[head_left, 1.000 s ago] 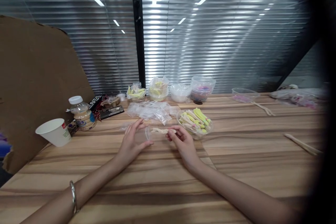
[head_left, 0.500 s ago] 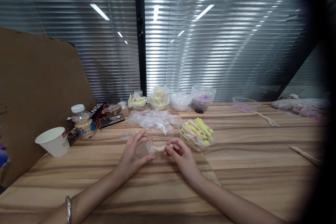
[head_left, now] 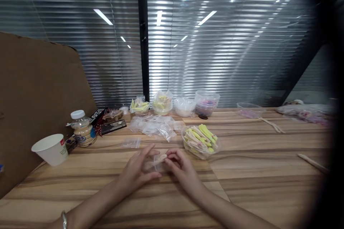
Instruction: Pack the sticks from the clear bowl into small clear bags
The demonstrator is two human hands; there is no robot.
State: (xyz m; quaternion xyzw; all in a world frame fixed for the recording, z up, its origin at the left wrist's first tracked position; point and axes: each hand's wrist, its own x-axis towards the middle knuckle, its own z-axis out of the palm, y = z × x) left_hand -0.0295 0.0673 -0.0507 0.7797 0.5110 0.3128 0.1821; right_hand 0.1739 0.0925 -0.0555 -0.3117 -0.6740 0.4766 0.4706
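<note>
My left hand (head_left: 139,166) curves round a small clear plastic bag (head_left: 156,164), its thumb and fingers holding the bag near the mouth. A cream-coloured soft-looking strip (head_left: 162,158) lies partly inside the bag. At the strip's outer end, my right hand (head_left: 179,166) pinches with thumb and forefinger, and these fingertips hide that end. Just beyond my right hand stands a round clear bowl (head_left: 202,155) heaped with cream and yellow-green strips (head_left: 201,137). Another small clear bag (head_left: 131,142) lies flat beyond my left hand.
A pile of clear bags (head_left: 156,126) lies farther back. Filled tubs (head_left: 162,103) line the window. At left are a white paper cup (head_left: 52,150), a bottle (head_left: 84,132) and a cardboard panel (head_left: 40,96). Wooden-looking sticks (head_left: 313,162) lie at right.
The cream strip has gone farther into the bag, and my right hand has come closer to my left. The view has tilted slightly, so the scene sits lower.
</note>
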